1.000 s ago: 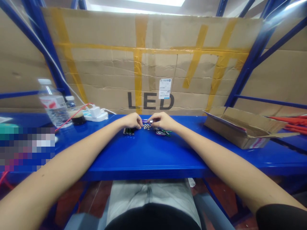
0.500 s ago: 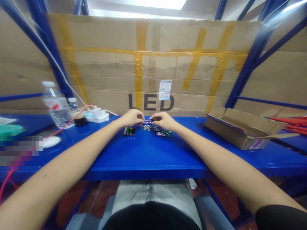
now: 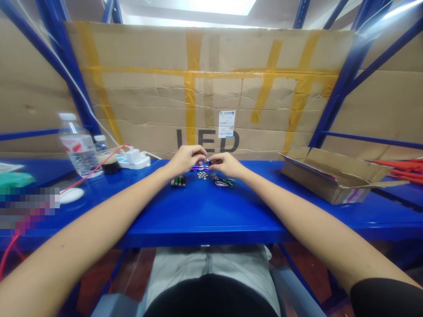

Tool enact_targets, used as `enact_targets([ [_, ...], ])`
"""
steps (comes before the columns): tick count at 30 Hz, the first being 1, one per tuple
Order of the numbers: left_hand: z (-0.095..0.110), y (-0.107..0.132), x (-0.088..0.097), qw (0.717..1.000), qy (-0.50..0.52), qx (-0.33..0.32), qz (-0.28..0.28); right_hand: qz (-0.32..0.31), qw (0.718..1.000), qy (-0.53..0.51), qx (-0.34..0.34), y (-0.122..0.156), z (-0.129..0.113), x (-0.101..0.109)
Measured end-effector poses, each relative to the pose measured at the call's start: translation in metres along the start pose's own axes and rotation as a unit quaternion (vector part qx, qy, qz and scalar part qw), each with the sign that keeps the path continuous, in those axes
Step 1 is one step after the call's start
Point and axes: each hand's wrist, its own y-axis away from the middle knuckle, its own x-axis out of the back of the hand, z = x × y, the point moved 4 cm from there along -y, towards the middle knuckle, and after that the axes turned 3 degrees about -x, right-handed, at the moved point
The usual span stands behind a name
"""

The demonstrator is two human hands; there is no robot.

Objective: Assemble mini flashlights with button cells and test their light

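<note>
My right hand pinches a small dark purple, silver-ended cylinder between thumb and fingertips, just above the table. Close by on its left is my left hand, its fingers bent and apart from the thumb, with nothing visible between them. Purple metal tubes lie below the two hands. In front of them is a small pile of silver round parts. Carabiner clips, coloured purple and green, lie to the right. Several dark and green tubes stand in a row at the left.
An open cardboard box sits on the right of the blue table. At the left are a water bottle, a smaller bottle of dark liquid, a power strip and a red cable. A large cardboard panel stands behind.
My left hand has lifted off the purple tubes and moved right, towards the piece in my right hand. The purple tubes now show more. My right hand has barely moved.
</note>
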Motion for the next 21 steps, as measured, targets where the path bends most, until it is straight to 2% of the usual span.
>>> enact_targets([
  [5,0.0059,0.0019,-0.001,0.999,-0.034,-0.029,0.018,-0.01,1.0,-0.024,0.005,-0.0005,-0.001,-0.002],
  [12,0.0053,0.0013,-0.0022,0.999,-0.041,-0.016,-0.003,0.035,0.997,0.053,0.033,0.0001,-0.0029,0.0011],
  [18,0.0084,0.0004,-0.0034,0.996,-0.065,-0.055,0.019,0.056,0.99,0.105,0.077,-0.0002,-0.0047,0.0037],
  [21,0.0088,0.0002,-0.0037,0.997,-0.049,-0.044,0.031,0.059,0.989,0.101,0.088,-0.0006,-0.0034,0.0042],
])
